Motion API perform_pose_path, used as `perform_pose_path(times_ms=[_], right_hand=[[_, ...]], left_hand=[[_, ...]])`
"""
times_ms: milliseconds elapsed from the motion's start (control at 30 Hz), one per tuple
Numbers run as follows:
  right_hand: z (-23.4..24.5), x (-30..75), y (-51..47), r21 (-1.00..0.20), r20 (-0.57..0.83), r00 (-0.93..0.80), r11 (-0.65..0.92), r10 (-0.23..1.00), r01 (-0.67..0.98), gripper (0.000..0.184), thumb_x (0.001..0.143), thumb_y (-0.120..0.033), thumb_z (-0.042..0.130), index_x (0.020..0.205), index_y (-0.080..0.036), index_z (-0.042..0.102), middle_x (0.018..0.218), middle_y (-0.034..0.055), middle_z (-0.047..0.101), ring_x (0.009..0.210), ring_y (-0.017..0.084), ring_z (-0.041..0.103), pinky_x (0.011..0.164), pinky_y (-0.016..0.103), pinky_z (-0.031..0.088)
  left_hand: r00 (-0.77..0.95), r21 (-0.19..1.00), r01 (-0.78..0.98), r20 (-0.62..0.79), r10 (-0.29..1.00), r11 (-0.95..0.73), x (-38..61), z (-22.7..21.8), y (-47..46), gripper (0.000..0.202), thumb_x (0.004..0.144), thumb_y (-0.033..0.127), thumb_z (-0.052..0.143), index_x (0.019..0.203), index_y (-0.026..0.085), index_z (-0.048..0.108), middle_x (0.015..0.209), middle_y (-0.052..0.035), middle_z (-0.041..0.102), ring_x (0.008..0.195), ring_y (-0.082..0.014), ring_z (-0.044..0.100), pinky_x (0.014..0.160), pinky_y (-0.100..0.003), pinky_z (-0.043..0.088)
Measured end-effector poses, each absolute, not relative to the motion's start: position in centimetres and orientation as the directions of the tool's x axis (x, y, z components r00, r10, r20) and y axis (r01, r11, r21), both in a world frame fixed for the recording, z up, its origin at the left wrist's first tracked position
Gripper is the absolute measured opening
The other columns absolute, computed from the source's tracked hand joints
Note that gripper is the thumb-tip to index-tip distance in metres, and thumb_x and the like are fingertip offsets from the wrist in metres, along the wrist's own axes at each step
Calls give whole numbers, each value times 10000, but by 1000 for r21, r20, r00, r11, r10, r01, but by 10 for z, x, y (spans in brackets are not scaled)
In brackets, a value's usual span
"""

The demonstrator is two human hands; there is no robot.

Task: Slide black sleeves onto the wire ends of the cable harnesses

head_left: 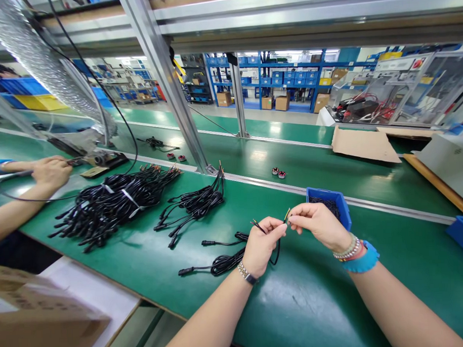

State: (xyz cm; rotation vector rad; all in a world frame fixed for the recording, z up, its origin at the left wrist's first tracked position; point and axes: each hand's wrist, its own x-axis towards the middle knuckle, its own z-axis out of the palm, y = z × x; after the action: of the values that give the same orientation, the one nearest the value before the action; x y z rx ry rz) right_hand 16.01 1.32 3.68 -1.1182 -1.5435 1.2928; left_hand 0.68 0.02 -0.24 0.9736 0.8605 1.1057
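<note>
Black wire leads [258, 225] of a split cable, pinched between thumb and fingertips of the left hand [263, 246] and right hand [320, 225], tips pointing toward each other, long axis roughly level, above a green workbench mat [297, 313]; both forearms angle inward, wrists raised, just before a blue plastic bin [329, 204].

Along the green workbench [308, 307], bundled black cable harnesses [114, 198] lie strapped with white ties, and a co-worker's hand [51, 172] works at its far left end. A small blue plastic bin [327, 203] sits against the bench's rear rail. A cardboard box [31, 322] stands below its near edge, while blue warehouse shelving [285, 75] with cartons rises well beyond it.
</note>
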Motion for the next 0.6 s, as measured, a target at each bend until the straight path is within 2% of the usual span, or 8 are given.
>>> perform_pose_path(times_ms=[167, 367, 600], right_hand=[[38, 168, 18, -992, 120, -139, 124, 983, 25, 207, 703, -326, 638, 788, -138, 637, 640, 22, 619, 517, 89, 517, 508, 228, 404], [38, 167, 18, -993, 120, -146, 117, 982, -30, 210, 694, -322, 652, 783, -133, 641, 628, 27, 620, 517, 93, 517, 511, 236, 418], [40, 166, 16, -992, 121, -166, 124, 979, 9, 195, 696, -316, 651, 768, -135, 644, 639, 27, 621, 516, 90, 516, 517, 236, 411]], left_hand=[[264, 937, -286, -123, 957, 199, 7, 0, -1, 273, 668, 378, 658, 743, 127, 583, 574, 34, 505, 392, -12, 243, 379, -188, 138], [269, 941, -278, -116, 956, 193, 7, -1, -1, 274, 663, 381, 661, 730, 129, 578, 571, 36, 502, 394, -13, 246, 382, -191, 140], [275, 942, -278, -110, 955, 189, 8, -1, -1, 245, 677, 356, 653, 704, 134, 552, 570, 42, 497, 395, -13, 249, 388, -191, 150]])
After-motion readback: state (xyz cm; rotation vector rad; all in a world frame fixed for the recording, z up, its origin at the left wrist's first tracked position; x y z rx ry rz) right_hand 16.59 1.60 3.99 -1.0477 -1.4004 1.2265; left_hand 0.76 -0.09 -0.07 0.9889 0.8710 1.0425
